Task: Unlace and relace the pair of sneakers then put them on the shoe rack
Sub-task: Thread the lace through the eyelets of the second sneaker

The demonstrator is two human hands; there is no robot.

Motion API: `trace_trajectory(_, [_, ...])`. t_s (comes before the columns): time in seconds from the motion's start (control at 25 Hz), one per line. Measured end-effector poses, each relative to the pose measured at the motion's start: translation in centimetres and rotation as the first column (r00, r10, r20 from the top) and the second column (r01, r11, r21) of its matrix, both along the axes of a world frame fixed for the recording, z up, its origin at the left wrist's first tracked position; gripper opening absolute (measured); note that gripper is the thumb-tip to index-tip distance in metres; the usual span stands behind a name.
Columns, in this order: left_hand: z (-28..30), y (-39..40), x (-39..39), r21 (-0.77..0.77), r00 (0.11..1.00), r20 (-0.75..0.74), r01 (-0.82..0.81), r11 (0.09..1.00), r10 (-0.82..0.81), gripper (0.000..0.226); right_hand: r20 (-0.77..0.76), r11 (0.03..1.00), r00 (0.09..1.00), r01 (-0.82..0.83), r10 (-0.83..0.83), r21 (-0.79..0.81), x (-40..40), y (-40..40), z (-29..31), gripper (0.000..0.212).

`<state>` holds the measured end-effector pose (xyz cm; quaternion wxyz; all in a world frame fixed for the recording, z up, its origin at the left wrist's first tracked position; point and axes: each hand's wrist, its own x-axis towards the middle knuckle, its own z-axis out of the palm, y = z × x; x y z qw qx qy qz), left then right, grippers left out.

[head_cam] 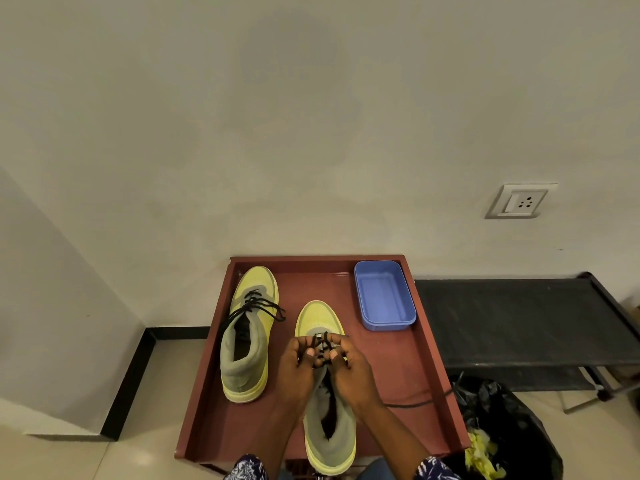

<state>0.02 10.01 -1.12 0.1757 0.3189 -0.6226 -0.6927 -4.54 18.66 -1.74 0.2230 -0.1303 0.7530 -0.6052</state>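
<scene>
Looking down, we saw our left hand [298,367] and right hand [349,370] meet over the near sneaker [329,434], a yellow and grey high-top lying toe-away on the reddish-brown surface [408,362]. The fingers [341,355] of both hands were curled and pinched the black lace [322,342] at the eyelets just behind the toe cap, the thumbs turned inward toward each other. One loose end of that lace [419,401] trailed to the right across the surface toward its raised edge.

The other sneaker [247,337] stood to the left, well apart from our hands, also toe-away, with its black lace [263,304] threaded only through the front eyelets and its ends lying loose over the sides.

A blue plastic tub [384,296] sat in the far right corner of the surface. To the right, beside the surface, stood the black shoe rack [519,323], and below it a black rubbish bag [502,420] held something yellow. A wall socket [519,201] was fixed on the wall above the rack.
</scene>
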Motion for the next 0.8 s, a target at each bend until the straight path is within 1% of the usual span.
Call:
trace_trajectory(0.08, [-0.53, -0.1, -0.16, -0.017, 0.999, 0.018, -0.027, 0.999, 0.027, 0.027, -0.011, 1.0, 1.0, 0.015, -0.015, 0.005, -0.11, -0.25, -0.2, 0.034])
trace_trajectory(0.16, [-0.87, -0.18, -0.34, 0.014, 0.997, 0.029, -0.066, 0.998, 0.066, 0.025, -0.039, 1.0, 0.999, 0.012, -0.011, 0.022, -0.19, -0.36, -0.25, 0.035])
trace_trajectory(0.24, [-0.93, -0.06, -0.49, 0.093, 0.992, 0.033, -0.124, 0.988, 0.122, 0.018, -0.07, 0.999, 0.998, 0.013, -0.01, 0.045, -0.28, -0.35, -0.22, 0.035])
trace_trajectory(0.32, [-0.92, 0.12, -0.6, 0.213, 0.978, 0.04, -0.209, 0.954, 0.205, 0.014, -0.075, 0.997, 0.997, 0.034, -0.03, 0.064, -0.34, -0.2, -0.29, 0.029])
trace_trajectory(0.44, [-1.21, 0.02, -0.78, 0.37, 0.963, 0.081, -0.269, 0.889, 0.258, 0.014, 0.043, 0.997, 0.996, 0.077, -0.078, 0.024, -0.46, -0.14, -0.55, 0.016])
trace_trajectory(0.56, [-1.04, -0.02, -0.74, 0.423, 0.966, 0.101, -0.257, 0.869, 0.237, 0.013, 0.097, 0.999, 0.994, 0.048, -0.048, 0.0, -0.48, -0.12, -0.49, 0.016])
trace_trajectory(0.72, [-0.3, 0.14, -0.34, 0.469, 0.988, 0.021, -0.148, 0.871, 0.156, 0.017, 0.189, 0.997, 0.982, 0.017, -0.003, -0.072, -0.42, -0.25, -0.34, 0.017])
trace_trajectory(0.8, [-0.29, 0.04, -0.18, 0.512, 0.992, -0.016, -0.098, 0.853, 0.124, 0.018, 0.259, 0.993, 0.965, 0.066, -0.039, -0.096, -0.51, -0.26, -0.27, 0.013])
